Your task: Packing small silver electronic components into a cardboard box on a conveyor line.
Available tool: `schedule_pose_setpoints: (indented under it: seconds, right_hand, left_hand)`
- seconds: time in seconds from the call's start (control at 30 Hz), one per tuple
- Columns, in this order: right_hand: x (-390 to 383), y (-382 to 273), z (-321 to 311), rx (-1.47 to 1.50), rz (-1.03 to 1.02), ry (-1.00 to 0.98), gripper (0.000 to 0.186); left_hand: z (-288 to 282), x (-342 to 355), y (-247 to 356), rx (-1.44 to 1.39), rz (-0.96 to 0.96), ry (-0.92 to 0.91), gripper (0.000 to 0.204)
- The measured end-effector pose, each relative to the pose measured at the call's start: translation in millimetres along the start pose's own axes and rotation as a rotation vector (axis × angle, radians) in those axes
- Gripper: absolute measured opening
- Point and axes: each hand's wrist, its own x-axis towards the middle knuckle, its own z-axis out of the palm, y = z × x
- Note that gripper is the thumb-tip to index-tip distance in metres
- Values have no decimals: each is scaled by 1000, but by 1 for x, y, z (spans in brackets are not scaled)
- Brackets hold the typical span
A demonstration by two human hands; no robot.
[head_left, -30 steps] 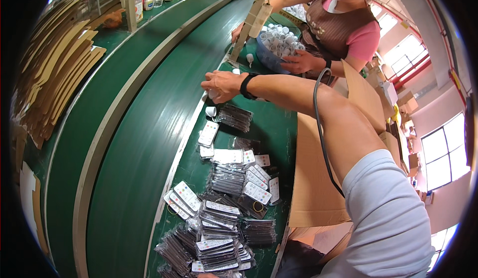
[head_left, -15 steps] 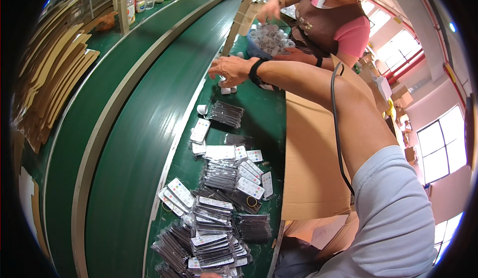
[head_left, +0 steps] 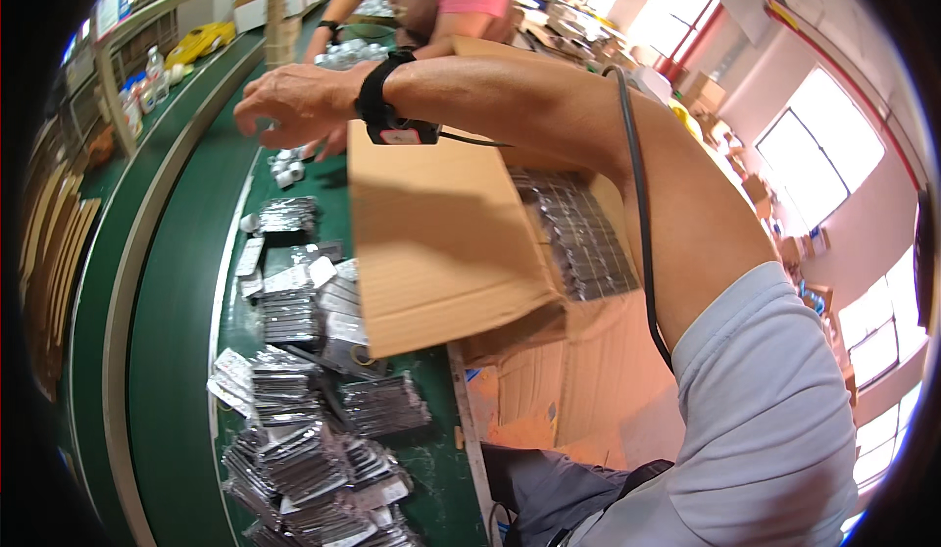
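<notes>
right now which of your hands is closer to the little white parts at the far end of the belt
Right. The right hand hovers, empty, just above and beside the small white parts, with the black wrist strap behind it. The left hand is not in view, so its distance cannot be judged.

Right arm stretched far forward and leftward across the view, sleeve pushed up to the upper arm, a black band on the wrist. Right hand palm-down, fingers loosely curled, holding nothing. Left hand not visible.

Green bench carries bundled packets (clear-wrapped) and cardboard box.
</notes>
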Motion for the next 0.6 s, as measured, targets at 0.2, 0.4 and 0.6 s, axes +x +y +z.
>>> schedule_pose_setpoints:
  seconds: [0.2,0.4,0.6]
  right_hand:
    - [-132,-50,-97,-78,-17,313,17]
    - [-292,-86,-134,39,271,154,12]
    - [-390,-88,-106,-83,646,-404,27]
  left_hand:
    - [77,-8,15,231,29,-297,23]
    - [170,-14,4,700,233,-436,40]
    - [227,34,-62,1025,165,-597,69]
